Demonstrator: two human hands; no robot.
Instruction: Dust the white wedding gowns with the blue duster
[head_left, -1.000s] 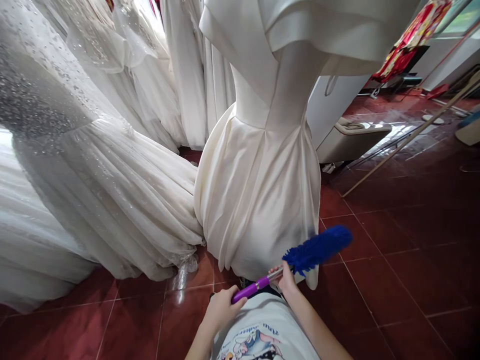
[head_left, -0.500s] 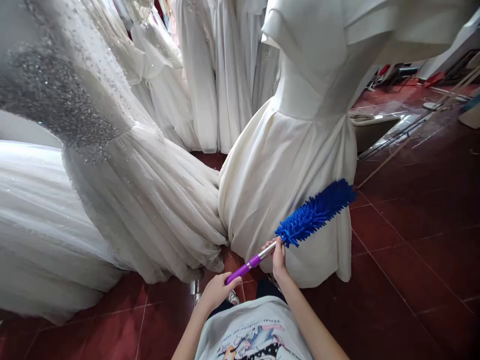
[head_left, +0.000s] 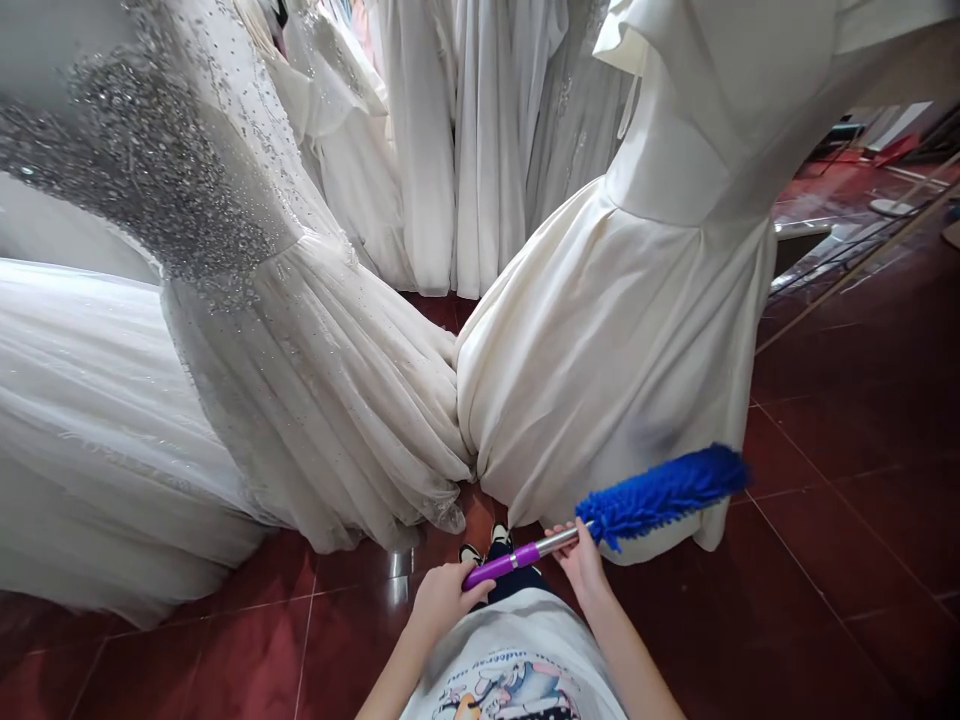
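Note:
A duster (head_left: pixel 664 492) with a fluffy blue head, a silver shaft and a purple handle lies slantwise across the front of my body. My left hand (head_left: pixel 444 598) is closed around the end of the purple handle. Further up, my right hand (head_left: pixel 583 562) grips the silver shaft just below the blue head. The blue head is in front of the lower skirt of a plain white satin dress (head_left: pixel 600 330); whether it touches the cloth I cannot tell. To the left stands a white gown (head_left: pixel 315 380) with a silver sequined bodice.
More white gowns (head_left: pixel 427 150) hang close together at the back. Another white skirt (head_left: pixel 90 420) spreads over the left side. Thin poles (head_left: pixel 847 275) slant above the dark red tiled floor (head_left: pixel 847 520) on the right. My shoes (head_left: pixel 480 545) are near the hems.
The duster has moved down and lies flatter, its blue head lower on the satin skirt. Both hands keep their hold. The view has shifted, so the dresses appear further right.

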